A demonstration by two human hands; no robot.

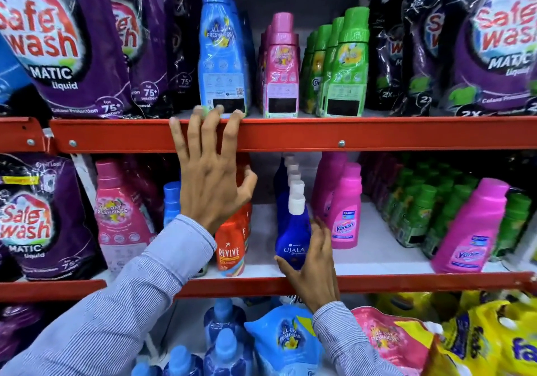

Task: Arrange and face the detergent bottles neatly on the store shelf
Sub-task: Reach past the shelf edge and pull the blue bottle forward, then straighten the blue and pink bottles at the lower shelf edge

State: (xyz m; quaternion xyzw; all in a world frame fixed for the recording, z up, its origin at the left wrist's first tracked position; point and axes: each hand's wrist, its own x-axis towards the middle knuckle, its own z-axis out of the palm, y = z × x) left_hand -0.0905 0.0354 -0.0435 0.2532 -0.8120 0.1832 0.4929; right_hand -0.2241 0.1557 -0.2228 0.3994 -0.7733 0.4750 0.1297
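My left hand (210,178) lies spread against the red rail of the upper shelf (377,133), fingertips hooked over its top just below a tall blue bottle (222,53). It holds nothing. My right hand (312,262) cups the front blue Ujala bottle (293,230) on the middle shelf, thumb at its lower left and fingers along its right side. Behind that bottle runs a row of white-capped blue ones. An orange Revive bottle (231,247) stands to the left, partly hidden by my left wrist. A pink Vanish bottle (345,215) stands to the right.
Purple Safe Wash pouches (58,41) fill both ends of the upper shelf, with pink (282,64) and green bottles (345,64) between them. On the middle shelf, green bottles (418,210) and another pink Vanish bottle (473,230) stand at right. Blue bottles and refill pouches (286,340) lie below.
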